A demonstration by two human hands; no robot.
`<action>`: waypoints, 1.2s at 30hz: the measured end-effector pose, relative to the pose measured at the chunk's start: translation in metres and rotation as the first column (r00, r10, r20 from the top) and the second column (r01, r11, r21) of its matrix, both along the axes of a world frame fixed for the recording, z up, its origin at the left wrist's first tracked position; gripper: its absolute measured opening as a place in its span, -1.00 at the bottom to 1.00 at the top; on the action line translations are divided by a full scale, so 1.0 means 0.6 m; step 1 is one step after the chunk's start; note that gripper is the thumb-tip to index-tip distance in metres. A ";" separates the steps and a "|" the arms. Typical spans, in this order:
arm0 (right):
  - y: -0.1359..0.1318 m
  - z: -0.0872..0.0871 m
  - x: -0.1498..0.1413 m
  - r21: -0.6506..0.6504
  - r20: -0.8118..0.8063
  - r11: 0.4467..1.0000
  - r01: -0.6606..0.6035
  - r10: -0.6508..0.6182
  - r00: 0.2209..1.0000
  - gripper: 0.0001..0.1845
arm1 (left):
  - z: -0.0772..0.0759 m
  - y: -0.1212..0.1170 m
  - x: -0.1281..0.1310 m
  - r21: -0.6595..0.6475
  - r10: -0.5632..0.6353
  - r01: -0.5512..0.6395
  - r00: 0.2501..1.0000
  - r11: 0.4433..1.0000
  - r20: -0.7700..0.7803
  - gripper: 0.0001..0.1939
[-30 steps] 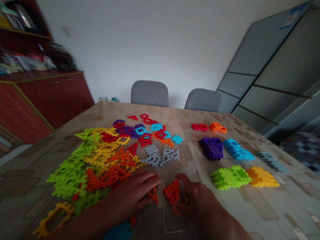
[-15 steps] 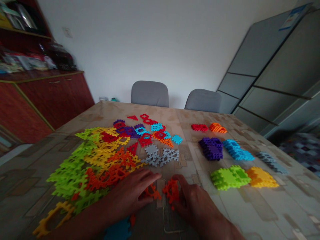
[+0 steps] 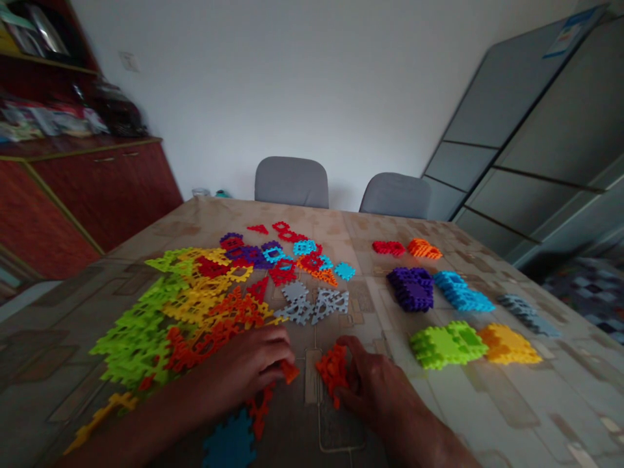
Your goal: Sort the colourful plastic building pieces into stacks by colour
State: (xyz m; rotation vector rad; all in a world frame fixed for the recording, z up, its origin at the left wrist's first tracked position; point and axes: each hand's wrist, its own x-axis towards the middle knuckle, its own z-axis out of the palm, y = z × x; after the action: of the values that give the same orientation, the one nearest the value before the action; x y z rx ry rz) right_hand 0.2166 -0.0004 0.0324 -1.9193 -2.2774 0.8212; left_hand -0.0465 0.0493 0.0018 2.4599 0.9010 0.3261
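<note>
**Left hand** (image 3: 248, 364): curled closed, orange piece (image 3: 290, 372) pinched at the fingertips.

**Right hand** (image 3: 375, 383): fingers over orange stack (image 3: 332, 370), which lies at the hand's 9 o'clock; whether the grip is closed, cannot tell.

**Strays**: blue piece (image 3: 229, 445) at 6 o'clock from left hand, at the near table edge; red piece (image 3: 259, 411) just beside it; yellow piece (image 3: 100, 416) at 8 o'clock.

**Loose heap**: lime, yellow and orange pieces (image 3: 205, 318), overlapping, at 10 o'clock; grey pieces (image 3: 312, 307), and red, purple and blue pieces (image 3: 277, 259) at 12 o'clock.

**Sorted stacks**: purple (image 3: 410, 289), blue (image 3: 461, 300), lime (image 3: 446, 344), yellow (image 3: 509, 344), grey (image 3: 526, 315), red (image 3: 389, 247), orange (image 3: 424, 248), at 2 to 3 o'clock.

**Risks**: a loose pinch could drop the piece into the heap; a brushing left forearm could shift the lime pieces or push the blue piece off the edge; interlocked pieces could lift together.

**Background**: grey chairs (image 3: 291, 183) at 12 o'clock.
</note>
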 end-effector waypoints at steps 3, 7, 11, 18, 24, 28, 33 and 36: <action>0.000 0.007 -0.001 -0.022 0.010 1.000 0.007 -0.006 1.000 -0.32 | 0.013 -0.002 -0.001 -0.046 -0.010 0.009 1.000 0.999 -0.023 -0.60; 0.002 0.008 -0.002 -0.027 0.047 0.999 0.026 -0.025 0.999 -0.24 | 0.036 -0.009 0.003 -0.121 0.038 -0.049 0.995 0.991 -0.092 -0.30; 0.003 0.000 -0.006 -0.002 0.106 1.000 0.031 -0.030 0.994 -0.26 | 0.036 -0.013 0.008 -0.160 0.060 -0.082 0.989 0.984 -0.136 -0.27; 0.004 -0.003 -0.004 0.024 0.083 1.000 0.018 -0.020 0.996 -0.21 | 0.008 -0.011 -0.001 -0.150 0.067 -0.081 0.993 0.985 -0.095 -0.34; 0.001 0.004 -0.012 0.054 0.052 0.998 0.030 -0.033 0.998 -0.24 | 0.000 -0.007 -0.009 -0.096 0.030 -0.031 0.999 0.995 -0.013 -0.74; 0.000 0.010 -0.013 0.051 -0.030 0.996 0.067 -0.066 0.997 -0.25 | 0.006 -0.001 -0.005 -0.079 -0.013 0.019 0.997 0.997 0.071 -0.85; 0.002 0.013 0.001 0.093 -0.161 0.993 0.069 -0.054 0.985 -0.67 | 0.006 -0.004 0.009 -0.039 -0.004 0.007 0.996 0.999 0.092 -0.85; 0.000 0.010 0.006 0.142 -0.223 0.989 0.050 -0.017 0.975 -0.78 | 0.002 -0.007 0.013 -0.024 -0.038 0.040 0.996 0.999 0.074 -0.81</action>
State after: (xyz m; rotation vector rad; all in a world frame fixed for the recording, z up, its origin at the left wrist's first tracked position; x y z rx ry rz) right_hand 0.2199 -0.0004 0.0384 -1.7056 -2.1055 0.7943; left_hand -0.0388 0.0450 0.0029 2.4221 0.8200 0.3866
